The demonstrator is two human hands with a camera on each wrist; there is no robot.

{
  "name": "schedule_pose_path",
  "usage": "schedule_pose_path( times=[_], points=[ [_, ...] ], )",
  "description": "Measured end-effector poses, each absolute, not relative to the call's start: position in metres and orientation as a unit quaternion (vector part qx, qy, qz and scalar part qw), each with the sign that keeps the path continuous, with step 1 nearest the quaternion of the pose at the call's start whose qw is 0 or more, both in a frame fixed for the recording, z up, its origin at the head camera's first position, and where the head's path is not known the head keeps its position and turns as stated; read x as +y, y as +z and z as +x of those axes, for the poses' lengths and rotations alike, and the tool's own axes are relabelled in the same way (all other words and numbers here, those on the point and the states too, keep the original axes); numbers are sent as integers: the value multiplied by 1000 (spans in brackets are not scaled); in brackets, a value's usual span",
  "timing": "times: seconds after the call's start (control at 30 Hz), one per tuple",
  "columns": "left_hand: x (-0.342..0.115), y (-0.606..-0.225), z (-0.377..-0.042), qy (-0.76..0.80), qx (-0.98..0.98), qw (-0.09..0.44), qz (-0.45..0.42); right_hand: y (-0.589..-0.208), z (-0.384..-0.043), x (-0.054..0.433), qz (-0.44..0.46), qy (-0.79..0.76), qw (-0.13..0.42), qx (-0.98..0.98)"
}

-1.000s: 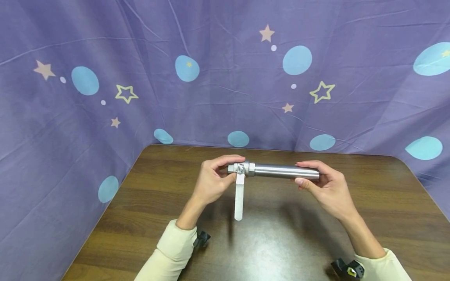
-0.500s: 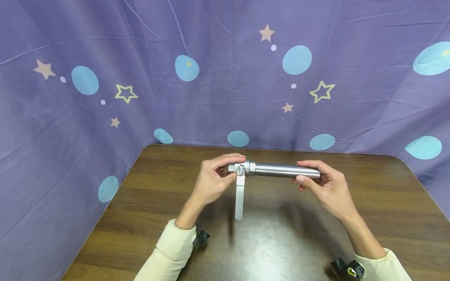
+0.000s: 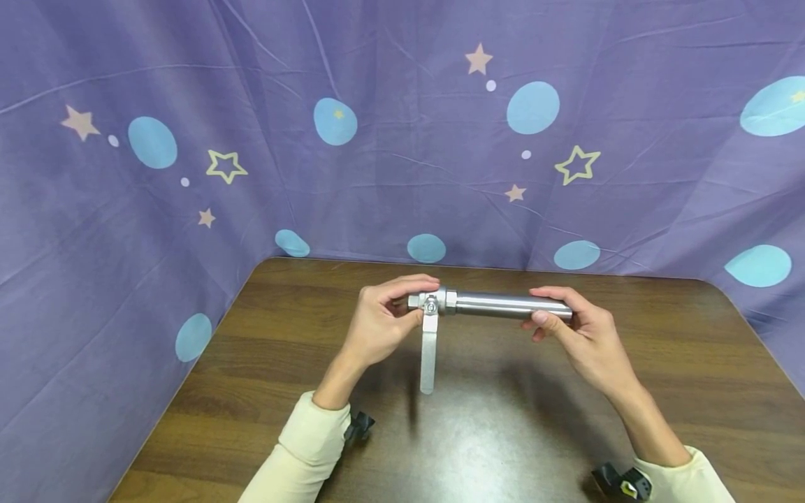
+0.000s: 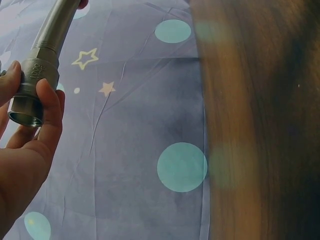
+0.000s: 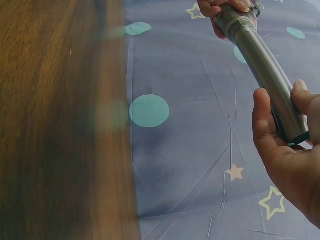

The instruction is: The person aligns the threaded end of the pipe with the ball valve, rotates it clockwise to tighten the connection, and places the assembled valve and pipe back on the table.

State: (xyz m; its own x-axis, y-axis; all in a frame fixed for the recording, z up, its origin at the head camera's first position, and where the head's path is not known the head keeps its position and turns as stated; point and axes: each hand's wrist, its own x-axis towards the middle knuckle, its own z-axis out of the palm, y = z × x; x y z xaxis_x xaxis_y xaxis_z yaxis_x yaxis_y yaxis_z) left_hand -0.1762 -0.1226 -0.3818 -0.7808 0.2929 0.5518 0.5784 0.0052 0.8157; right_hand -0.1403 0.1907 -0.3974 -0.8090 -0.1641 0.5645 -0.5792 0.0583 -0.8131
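Observation:
My left hand (image 3: 383,321) grips a steel ball valve (image 3: 431,302), thumb on the near side and fingers over the top. The valve's flat lever handle (image 3: 428,360) points down toward me. A smooth steel pipe (image 3: 497,305) runs from the valve's right end, joined to it in one line. My right hand (image 3: 588,339) holds the pipe's far right end between thumb and fingers. In the left wrist view the valve body (image 4: 34,75) shows its open round end past the fingers. The right wrist view shows the pipe (image 5: 267,70) lying along the right palm.
Below the hands lies a brown wooden table (image 3: 264,391), with shadows of the arms on it. A purple curtain (image 3: 390,161) with stars and dots hangs behind and at the sides. Black camera mounts (image 3: 360,426) sit at both wrists.
Both hands keep hold of the valve and pipe in nearly the same place. The right thumb has shifted slightly up over the pipe.

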Motion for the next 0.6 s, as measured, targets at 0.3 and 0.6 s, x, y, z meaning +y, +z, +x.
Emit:
schedule_pose_path(
  times=[0.3, 0.6],
  points=[
    [-122, -382, -175, -629, -704, 118, -307, -396, -135, 188, 207, 537, 173, -799],
    [-122, -383, -176, -630, -706, 121, -302, -398, -135, 186, 271, 542, 159, -780]
  ],
)
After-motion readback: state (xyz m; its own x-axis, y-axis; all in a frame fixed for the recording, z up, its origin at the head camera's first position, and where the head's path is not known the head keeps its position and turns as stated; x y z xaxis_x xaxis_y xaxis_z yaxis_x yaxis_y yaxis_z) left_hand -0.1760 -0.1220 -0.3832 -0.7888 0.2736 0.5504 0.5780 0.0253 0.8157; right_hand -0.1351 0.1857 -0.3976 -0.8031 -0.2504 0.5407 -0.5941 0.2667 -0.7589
